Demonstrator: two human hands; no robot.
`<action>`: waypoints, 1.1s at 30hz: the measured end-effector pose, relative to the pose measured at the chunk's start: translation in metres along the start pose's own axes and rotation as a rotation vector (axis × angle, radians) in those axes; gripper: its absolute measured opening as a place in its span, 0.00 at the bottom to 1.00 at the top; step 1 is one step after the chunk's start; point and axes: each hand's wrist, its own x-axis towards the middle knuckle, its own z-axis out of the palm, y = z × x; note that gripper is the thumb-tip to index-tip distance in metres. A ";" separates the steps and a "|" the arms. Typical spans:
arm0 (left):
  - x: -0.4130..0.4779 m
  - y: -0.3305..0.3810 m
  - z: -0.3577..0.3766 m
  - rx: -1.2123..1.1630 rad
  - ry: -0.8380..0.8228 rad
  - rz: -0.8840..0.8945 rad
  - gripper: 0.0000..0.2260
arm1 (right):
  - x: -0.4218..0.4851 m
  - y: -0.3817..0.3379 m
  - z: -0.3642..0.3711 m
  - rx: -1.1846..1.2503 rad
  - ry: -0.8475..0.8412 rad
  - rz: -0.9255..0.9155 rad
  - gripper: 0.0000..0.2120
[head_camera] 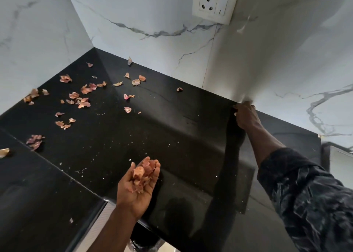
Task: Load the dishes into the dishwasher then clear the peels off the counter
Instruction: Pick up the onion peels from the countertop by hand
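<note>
**Counter corner, peels part-gathered**

Lower centre: left hand [138,186], palm up, fingers cupped round gathered peels [142,173].
Mid right: right hand [246,116], palm down at the back edge of the black counter [172,137]; blurred, grip cannot be told.
Upper left: loose peels [84,99] scattered over the counter.
Top: wall socket [215,3].
</note>
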 end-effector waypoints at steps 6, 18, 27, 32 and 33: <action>0.003 -0.006 0.016 -0.040 -0.016 -0.009 0.20 | -0.034 -0.033 0.018 0.013 0.036 -0.085 0.06; -0.004 0.023 0.003 -0.073 -0.011 0.084 0.19 | -0.207 -0.196 -0.006 0.540 -0.046 -0.463 0.06; -0.022 0.042 -0.014 0.031 0.060 0.133 0.20 | -0.276 -0.272 -0.011 0.158 -0.248 -0.837 0.13; -0.033 0.058 -0.019 -0.024 0.064 0.138 0.20 | -0.280 -0.289 -0.018 0.288 -0.258 -0.802 0.13; -0.035 0.062 -0.021 -0.046 0.059 0.139 0.20 | -0.278 -0.291 -0.018 0.310 -0.255 -0.804 0.13</action>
